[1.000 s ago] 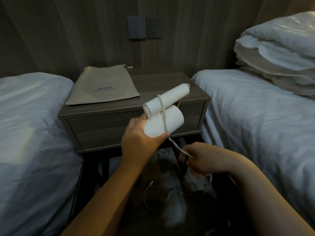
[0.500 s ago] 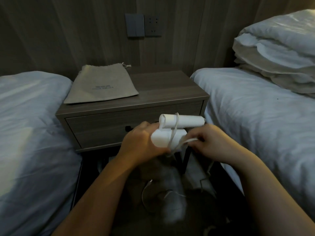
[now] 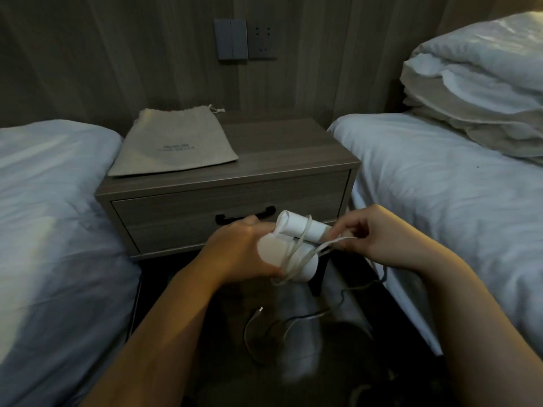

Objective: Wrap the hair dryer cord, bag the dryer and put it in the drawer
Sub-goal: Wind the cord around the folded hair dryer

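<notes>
Head view is looking down between two beds, where a person is holding a white hair dryer (image 3: 271,250) in front of the closed drawer (image 3: 182,220) of a bedside bench (image 3: 288,148). The left hand (image 3: 235,254) is gripping the dryer's round body, fingers curled under it. The folded handle is lying along the top of the body and pointing right. The right hand (image 3: 379,236) is pinching the white cord (image 3: 295,255) between thumb and fingertips just beside the end of the handle. Several turns of cord are crossing over the body and handle, and the loose remainder is trailing down to the dark floor, where it is curling in a loop near a small pale end piece (image 3: 260,309).

A beige drawstring bag (image 3: 173,145) is lying flat on the left part of the bench top, its neck toward the wall. Two short lines of print are showing on its middle, too small and dim to read. A dark handle (image 3: 245,217) is sitting on the drawer front, partly hidden by the left hand. On the wood-panelled wall, a grey switch (image 3: 230,39) is sitting beside a socket (image 3: 262,39). Folded white bedding (image 3: 476,83) is lying piled on the right bed (image 3: 440,186); the left bed (image 3: 53,215) is lying under a white sheet.
</notes>
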`<state>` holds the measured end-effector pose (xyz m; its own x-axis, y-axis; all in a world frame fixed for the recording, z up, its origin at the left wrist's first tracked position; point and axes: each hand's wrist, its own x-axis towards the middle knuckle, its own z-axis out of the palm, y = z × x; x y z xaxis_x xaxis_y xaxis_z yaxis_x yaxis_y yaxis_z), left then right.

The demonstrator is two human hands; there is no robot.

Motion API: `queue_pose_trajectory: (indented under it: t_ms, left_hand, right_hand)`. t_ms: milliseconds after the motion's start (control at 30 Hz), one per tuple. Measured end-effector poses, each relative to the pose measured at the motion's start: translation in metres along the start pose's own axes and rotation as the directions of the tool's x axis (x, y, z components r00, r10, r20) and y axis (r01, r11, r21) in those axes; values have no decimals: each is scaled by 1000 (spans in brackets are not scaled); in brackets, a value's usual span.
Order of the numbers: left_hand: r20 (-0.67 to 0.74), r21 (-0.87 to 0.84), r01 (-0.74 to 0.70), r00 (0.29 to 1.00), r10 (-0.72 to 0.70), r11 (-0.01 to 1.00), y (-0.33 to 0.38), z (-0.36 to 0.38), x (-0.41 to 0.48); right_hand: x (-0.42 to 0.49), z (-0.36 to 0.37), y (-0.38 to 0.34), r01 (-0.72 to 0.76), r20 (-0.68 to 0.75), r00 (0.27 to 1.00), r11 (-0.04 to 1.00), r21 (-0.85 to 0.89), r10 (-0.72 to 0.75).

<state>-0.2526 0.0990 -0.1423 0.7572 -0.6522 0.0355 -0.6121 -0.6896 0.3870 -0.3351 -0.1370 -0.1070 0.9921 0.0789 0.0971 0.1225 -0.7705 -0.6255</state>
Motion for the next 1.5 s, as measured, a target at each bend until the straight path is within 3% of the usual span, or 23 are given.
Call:
queue_pose_trajectory:
  t_ms: [67,133,233,300,367,567,800,867,967,1033,1100,1267,1500]
  left_hand:
    - [28,-5,12,1000,-12,1000,-2,-2,0]
    - [48,-20,16,999,-15,1000,-4,-2,-1]
    - [84,-63,-6,996,12,998,-5,-1,-2]
    - [127,-134,-18,991,35,991,-3,-1,-3]
    - [156,-207,-19,986,52,978,-1,-1,-2]
    - [223,-413,-22,967,124,911,3,2,-4]
    - [240,-510,1,961,142,860,1,3,-5]
    - [240,-510,3,961,139,860,0,5,-5]
    - [248,-495,6,959,135,869,0,6,-5]
    - [247,-464,-3,960,133,886,0,8,-4]
    - [249,-437,-1,961,122,899,0,10,-3]
    - [226,-440,33,971,75,898,3,12,0]
    - [207,-542,114,978,1,833,10,13,0]
  right_hand:
    - [-1,-3,6,20,16,1000,1000,-13,-20]
    - [3,-1,10,-15,-105,994,996,-90,5]
    - [6,0,13,-181,-302,947,960,-212,112]
    - [5,-3,19,-243,-372,918,936,-253,138]
    - [6,-6,23,-205,-384,916,958,-201,115]
    - [11,0,23,-51,-293,951,987,153,94]
    - [15,5,26,-232,2,971,944,234,238]
    - [15,5,27,-319,163,946,886,335,279]
    - [12,5,26,-483,451,846,768,420,285]
    - [11,7,25,-541,525,799,730,418,292]
    - [10,11,22,-560,500,796,730,392,342]
    - [14,19,14,-513,272,855,796,321,441]
    - [14,22,7,-512,183,859,794,327,478]
